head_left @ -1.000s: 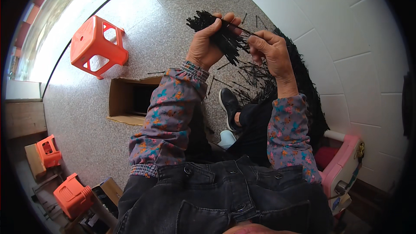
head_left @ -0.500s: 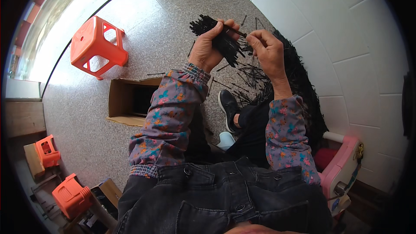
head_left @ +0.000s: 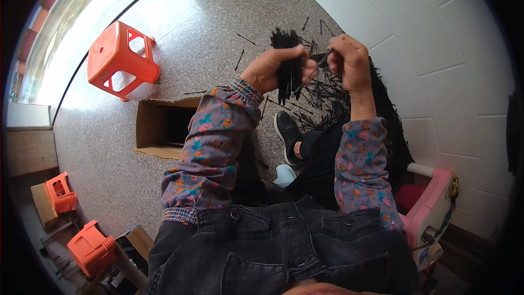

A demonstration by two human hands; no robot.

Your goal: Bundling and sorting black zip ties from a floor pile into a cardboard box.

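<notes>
My left hand is closed around a bundle of thin black sticks, thumb across its near face. The bundle stands roughly upright in the picture, its uneven tips fanned at the top. Just to its right, my right hand has its fingers curled in a pinch on a single thin black stick. That stick slants down toward the left hand's fingertips; whether it touches the bundle I cannot tell. Below both hands, loose black sticks lie scattered on the speckled floor.
A large heap of black sticks runs along the white tiled wall at right. An open cardboard box sits left of my legs. A red plastic stool stands farther left. A pink and white object is near my right side.
My left hand has moved slightly right and lower, turning the bundle from slanted to nearly upright. My right hand has shifted a little right, and its stick now tilts the other way.
</notes>
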